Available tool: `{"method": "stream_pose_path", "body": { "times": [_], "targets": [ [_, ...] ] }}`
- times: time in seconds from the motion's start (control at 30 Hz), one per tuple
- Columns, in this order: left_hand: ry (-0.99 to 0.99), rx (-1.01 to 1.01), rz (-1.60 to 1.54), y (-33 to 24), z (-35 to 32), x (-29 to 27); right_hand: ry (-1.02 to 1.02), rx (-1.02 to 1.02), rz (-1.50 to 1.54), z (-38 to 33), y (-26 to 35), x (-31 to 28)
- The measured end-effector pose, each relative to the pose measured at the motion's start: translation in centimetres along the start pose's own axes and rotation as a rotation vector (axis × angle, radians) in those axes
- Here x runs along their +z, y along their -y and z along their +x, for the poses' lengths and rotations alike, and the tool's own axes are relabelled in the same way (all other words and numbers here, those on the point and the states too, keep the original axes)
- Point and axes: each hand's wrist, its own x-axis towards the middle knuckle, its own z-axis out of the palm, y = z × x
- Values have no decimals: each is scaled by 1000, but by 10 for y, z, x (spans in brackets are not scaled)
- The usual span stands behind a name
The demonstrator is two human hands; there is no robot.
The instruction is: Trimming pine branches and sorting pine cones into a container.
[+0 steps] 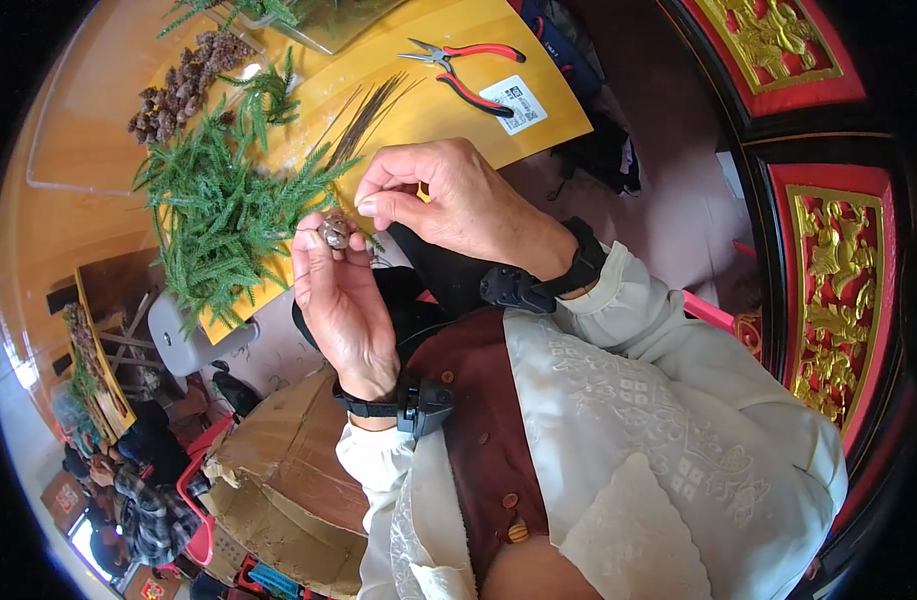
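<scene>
My left hand [340,312] holds a small brown pine cone [334,230] upright between thumb and fingertips. Just to its right, my right hand [468,205] is closed in a pinch of thumb and forefinger; whatever is between them is too thin to make out. A heap of green artificial pine sprigs [218,205] lies on the yellow table [523,45], reaching close to my left fingers. Beyond my hands are several thin brown wires [366,118]. Farther off rest red-and-black-handled pliers [444,60], their jaws apart.
More brown pine cones [183,88] are piled at the far left, near a clear plastic container [333,30]. A white printed card [518,103] lies by the pliers. An opened cardboard box [293,460] stands at lower left. Red-and-gold carved panels [840,300] rise at right.
</scene>
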Motion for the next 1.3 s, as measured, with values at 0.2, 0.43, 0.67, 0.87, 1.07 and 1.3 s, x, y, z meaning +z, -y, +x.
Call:
{"method": "stream_pose_path", "body": {
  "times": [0.2, 0.43, 0.67, 0.87, 1.07, 1.3],
  "targets": [
    [-3, 47, 57, 6, -5, 3, -39, -23, -83, -2, 1, 3],
    [-46, 83, 82, 12, -6, 11, -87, -2, -65, -4, 5, 4],
    [15, 100, 135, 16, -6, 9, -87, -8, -163, -5, 6, 3],
    [40, 40, 36, 16, -8, 9, -38, 116, 165, -4, 3, 5],
    [5, 61, 43, 19, -8, 9, -32, 134, 196, -5, 5, 6],
    [34, 94, 152, 12, -10, 19, -10, 111, 222, -5, 7, 2]
  ]
}}
